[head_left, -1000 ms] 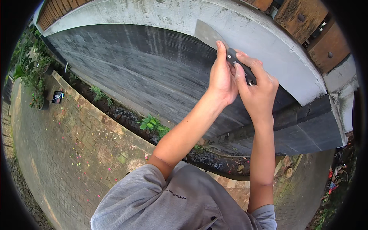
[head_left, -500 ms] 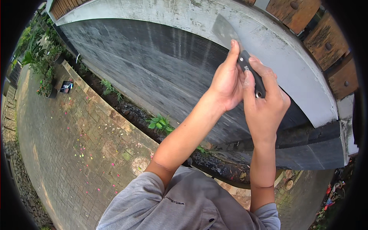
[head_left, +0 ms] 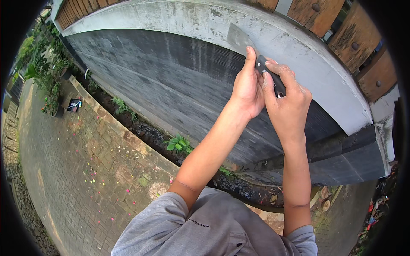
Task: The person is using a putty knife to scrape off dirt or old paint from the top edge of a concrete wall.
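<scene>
The black handle of a scraper with a broad grey metal blade (head_left: 240, 39) is gripped by the right hand (head_left: 289, 91), with the thumb and forefinger laid along it. The left hand (head_left: 248, 87) is held close against the handle's other side, its thumb raised to the base of the blade; whether its fingers are closed around the tool cannot be told. The blade is set over the upper part of a smooth, white-painted curved band (head_left: 316, 77), near the band's lower edge.

For good work, the blade is probably best kept at a low, even angle, with pressure shared by both hands and neither corner allowed to dig in. Strokes should likely be kept long and overlapped along the curve, and the left thumb kept behind the working edge.

The left fingers are hidden behind the hand and handle, and firm contact between blade and band cannot be confirmed. Below the band, the dark grey ribbed wall panel (head_left: 149, 59) is partly covered by the forearms. The weathered brown wooden boards (head_left: 354, 45) are cut off above, and the contents of the small black tray (head_left: 74, 105) are too small to be identified.
</scene>
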Action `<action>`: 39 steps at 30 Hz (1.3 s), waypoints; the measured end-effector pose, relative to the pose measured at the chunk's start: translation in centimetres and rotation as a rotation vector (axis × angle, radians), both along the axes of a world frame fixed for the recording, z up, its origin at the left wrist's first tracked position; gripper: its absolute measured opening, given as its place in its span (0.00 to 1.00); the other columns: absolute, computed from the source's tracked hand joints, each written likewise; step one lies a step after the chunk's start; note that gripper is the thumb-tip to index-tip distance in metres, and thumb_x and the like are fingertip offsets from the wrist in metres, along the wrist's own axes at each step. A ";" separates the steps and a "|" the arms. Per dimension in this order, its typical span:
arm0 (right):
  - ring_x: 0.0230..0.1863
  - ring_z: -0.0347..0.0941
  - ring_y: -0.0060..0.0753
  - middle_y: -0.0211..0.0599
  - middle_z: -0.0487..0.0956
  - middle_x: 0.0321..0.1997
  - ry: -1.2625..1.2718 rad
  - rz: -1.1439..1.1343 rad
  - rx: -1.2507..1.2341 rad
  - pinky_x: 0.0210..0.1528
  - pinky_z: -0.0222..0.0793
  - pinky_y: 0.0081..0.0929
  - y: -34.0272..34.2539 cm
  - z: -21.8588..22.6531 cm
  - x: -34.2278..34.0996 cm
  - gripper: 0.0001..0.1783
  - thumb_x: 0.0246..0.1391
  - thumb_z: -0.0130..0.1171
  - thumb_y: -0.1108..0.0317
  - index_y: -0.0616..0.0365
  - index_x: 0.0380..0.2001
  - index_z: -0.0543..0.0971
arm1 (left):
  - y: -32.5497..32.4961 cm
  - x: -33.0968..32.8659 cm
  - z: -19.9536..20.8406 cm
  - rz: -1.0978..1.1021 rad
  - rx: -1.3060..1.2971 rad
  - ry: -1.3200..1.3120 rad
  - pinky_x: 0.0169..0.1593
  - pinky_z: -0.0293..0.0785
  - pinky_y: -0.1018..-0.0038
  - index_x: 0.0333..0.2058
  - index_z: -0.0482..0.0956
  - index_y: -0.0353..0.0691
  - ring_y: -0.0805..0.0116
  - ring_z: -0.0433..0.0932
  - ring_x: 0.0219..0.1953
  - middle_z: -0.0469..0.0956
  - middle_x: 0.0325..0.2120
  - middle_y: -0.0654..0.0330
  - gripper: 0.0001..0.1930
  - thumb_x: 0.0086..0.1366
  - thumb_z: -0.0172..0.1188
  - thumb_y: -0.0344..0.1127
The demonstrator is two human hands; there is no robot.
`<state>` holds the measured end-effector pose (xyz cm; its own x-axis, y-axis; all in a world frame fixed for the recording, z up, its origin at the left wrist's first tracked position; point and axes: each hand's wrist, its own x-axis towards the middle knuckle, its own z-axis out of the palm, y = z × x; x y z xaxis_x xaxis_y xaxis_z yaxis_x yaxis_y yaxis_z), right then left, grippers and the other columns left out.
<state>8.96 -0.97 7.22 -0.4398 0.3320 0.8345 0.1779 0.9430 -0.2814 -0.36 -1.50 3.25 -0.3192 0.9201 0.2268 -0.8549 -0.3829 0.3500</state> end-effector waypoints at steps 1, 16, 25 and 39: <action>0.39 0.79 0.46 0.44 0.81 0.39 -0.033 0.018 -0.010 0.40 0.74 0.32 0.3 0.2 -0.6 0.11 0.50 0.58 0.75 0.61 0.39 0.78 | 0.0 -0.5 0.3 -0.013 0.015 0.003 0.46 0.76 0.59 0.33 0.74 0.39 0.57 0.77 0.41 0.77 0.34 0.51 0.31 0.63 0.43 0.67; 0.43 0.79 0.44 0.44 0.81 0.41 0.010 0.050 0.052 0.44 0.73 0.32 0.5 -0.5 -2.8 0.09 0.51 0.58 0.75 0.63 0.38 0.78 | 0.0 -3.6 0.0 -0.069 0.068 0.103 0.44 0.78 0.57 0.31 0.73 0.41 0.57 0.77 0.41 0.76 0.30 0.55 0.31 0.64 0.40 0.67; 0.40 0.79 0.45 0.45 0.81 0.38 -0.263 0.061 -0.047 0.40 0.74 0.32 -0.4 0.5 -7.5 0.11 0.49 0.58 0.77 0.62 0.38 0.77 | -1.7 -7.3 0.1 -0.076 0.139 -0.067 0.45 0.76 0.58 0.32 0.72 0.42 0.56 0.77 0.38 0.75 0.31 0.55 0.30 0.66 0.35 0.66; 0.42 0.80 0.43 0.47 0.81 0.39 0.120 -0.034 0.056 0.43 0.73 0.29 -0.9 -1.0 -2.8 0.11 0.50 0.58 0.78 0.65 0.39 0.77 | -1.1 -4.0 1.1 -0.111 0.005 0.166 0.42 0.78 0.64 0.31 0.73 0.36 0.54 0.80 0.37 0.77 0.27 0.53 0.30 0.68 0.38 0.61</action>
<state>6.13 -1.87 6.19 -0.3251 0.2968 0.8979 0.1780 0.9517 -0.2501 -4.36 -2.56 4.38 -0.1738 0.9465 0.2720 -0.8230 -0.2912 0.4878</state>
